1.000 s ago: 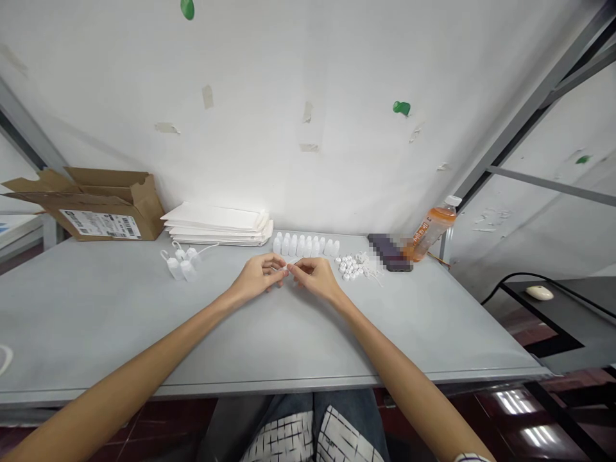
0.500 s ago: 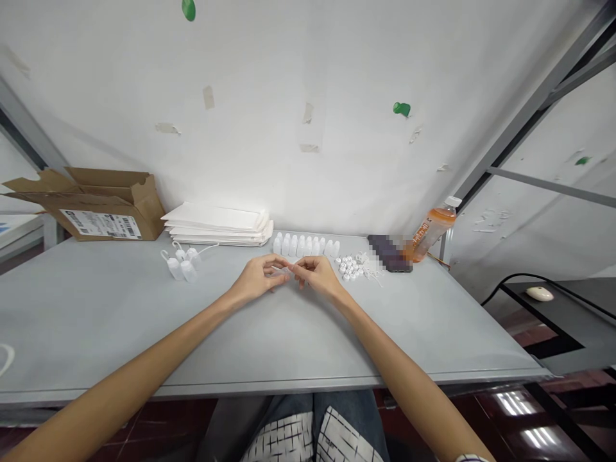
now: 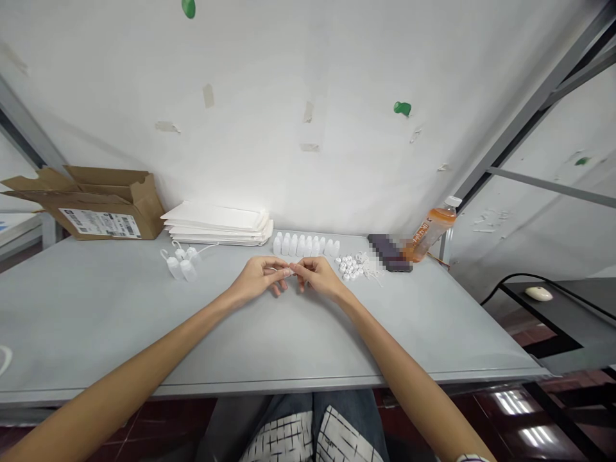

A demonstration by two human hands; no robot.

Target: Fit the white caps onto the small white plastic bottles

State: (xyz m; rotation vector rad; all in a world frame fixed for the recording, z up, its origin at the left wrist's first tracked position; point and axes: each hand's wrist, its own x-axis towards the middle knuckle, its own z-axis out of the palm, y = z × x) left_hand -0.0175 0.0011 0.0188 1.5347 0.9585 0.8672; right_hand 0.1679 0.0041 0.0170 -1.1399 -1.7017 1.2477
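Observation:
My left hand (image 3: 260,277) and my right hand (image 3: 317,274) meet fingertip to fingertip just above the table, both pinching. Between them shows a sliver of a small whitish plastic piece (image 3: 290,272); fingers cover most of it, so its kind is hidden. Behind the hands stands a row of small translucent white bottles (image 3: 301,246) without caps. Right of my right hand lies a pile of small white caps (image 3: 351,266), some with thin strap loops. Off to the left, several capped bottles (image 3: 181,264) with looped straps are grouped together.
A stack of white envelopes (image 3: 216,221) and an open cardboard box (image 3: 106,205) stand at the back left. At the back right are a dark phone (image 3: 382,249) and a leaning bottle of orange drink (image 3: 433,231). The grey table (image 3: 289,346) ends at its front edge near my lap.
My left thumb has moved up and closed against the small whitish piece, and the left fingers curl lower. My right hand has barely shifted. Objects on the table stay put.

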